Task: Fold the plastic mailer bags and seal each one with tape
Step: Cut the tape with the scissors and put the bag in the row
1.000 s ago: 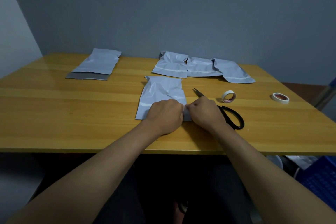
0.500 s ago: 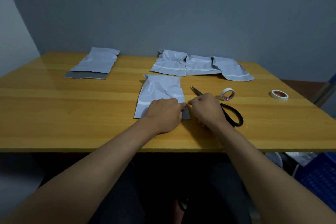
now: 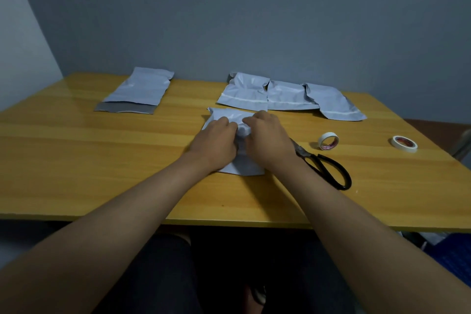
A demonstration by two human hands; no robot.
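Observation:
A pale grey mailer bag (image 3: 244,166) lies on the wooden table (image 3: 102,160) in front of me, its near part doubled over toward the far end. My left hand (image 3: 216,140) and my right hand (image 3: 267,137) both sit on it with curled fingers gripping the folded-over edge near the bag's middle. Two rolls of white tape lie to the right: one roll of tape (image 3: 328,141) stands on edge, the other roll of tape (image 3: 404,143) lies flat. Black scissors (image 3: 328,167) lie just right of my right wrist.
Three folded, taped mailer bags (image 3: 288,95) lie in a row at the back of the table. A stack of flat mailer bags (image 3: 140,89) sits at the back left. A grey wall runs behind the table, and a blue crate (image 3: 456,257) stands below on the right.
Both hands moved away from me, from the bag's near edge to its middle, carrying that edge over the bag. The bag now looks shorter.

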